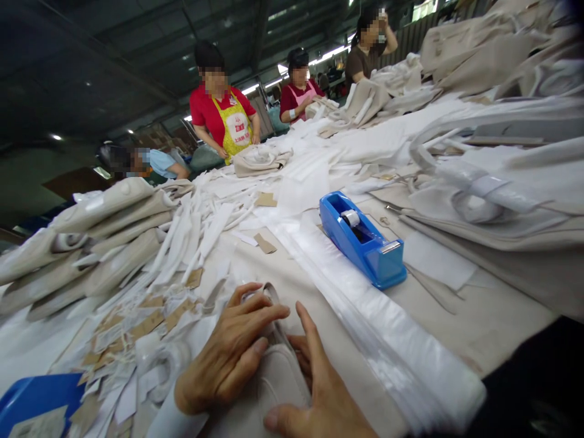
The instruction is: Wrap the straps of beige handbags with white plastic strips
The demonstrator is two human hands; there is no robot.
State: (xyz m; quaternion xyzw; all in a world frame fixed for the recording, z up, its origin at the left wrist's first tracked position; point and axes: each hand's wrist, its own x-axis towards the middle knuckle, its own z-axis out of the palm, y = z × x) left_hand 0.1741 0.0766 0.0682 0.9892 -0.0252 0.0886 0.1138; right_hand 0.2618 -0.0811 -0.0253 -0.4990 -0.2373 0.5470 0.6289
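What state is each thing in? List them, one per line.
Beige piece: held, partly hidden
Left hand: bent over beige piece
Right hand: thumb on beige piece, index finger raised
Tape dispenser: upright, untouched
Clear plastic: laid flat, layered
Tags: loose, scattered
Beige bundles: stacked in a pile

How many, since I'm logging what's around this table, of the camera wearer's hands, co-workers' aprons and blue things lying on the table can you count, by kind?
Camera wearer's hands: 2 (left hand, right hand)
Aprons: 2 (yellow apron, pink apron)
Blue tape dispenser: 1
Blue object, cut off at lower left: 1
Total: 6
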